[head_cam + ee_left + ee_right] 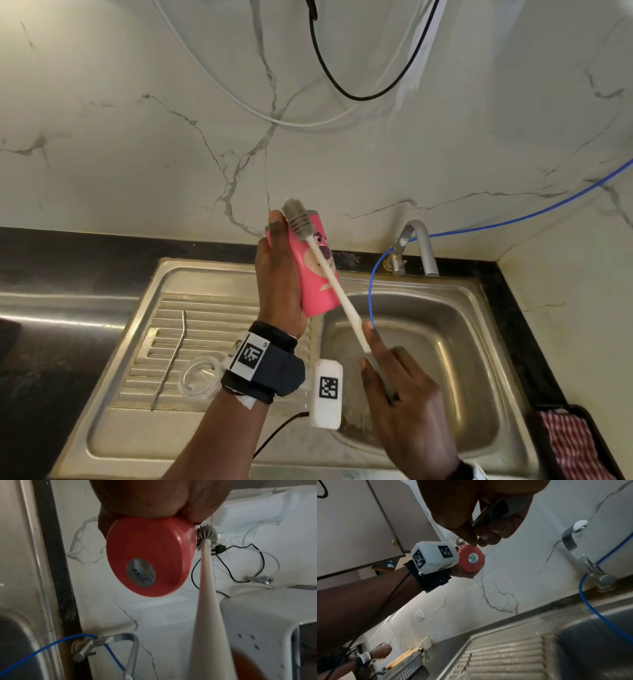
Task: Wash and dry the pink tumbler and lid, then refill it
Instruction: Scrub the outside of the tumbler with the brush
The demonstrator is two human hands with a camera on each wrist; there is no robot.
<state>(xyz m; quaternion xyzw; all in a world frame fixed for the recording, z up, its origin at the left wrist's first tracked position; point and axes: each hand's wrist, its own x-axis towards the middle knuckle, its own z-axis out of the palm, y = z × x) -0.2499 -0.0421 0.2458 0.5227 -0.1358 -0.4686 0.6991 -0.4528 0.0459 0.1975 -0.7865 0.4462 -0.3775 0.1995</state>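
The pink tumbler [310,270] is held above the sink [479,342], over the rim between basin and drainboard, its long axis tilted with the mouth away toward the wall and the base toward the person. The left hand [279,274] wraps its side as the grip. The bottle brush [322,260] lies across the tumbler's outside, bristles at the mouth, handle running down to the right hand [400,394], which holds its end. The brush must line up with the mouth to enter. On the drainboard lie a clear lid [200,377] and a metal straw [171,359]; the basin's contents are unclear
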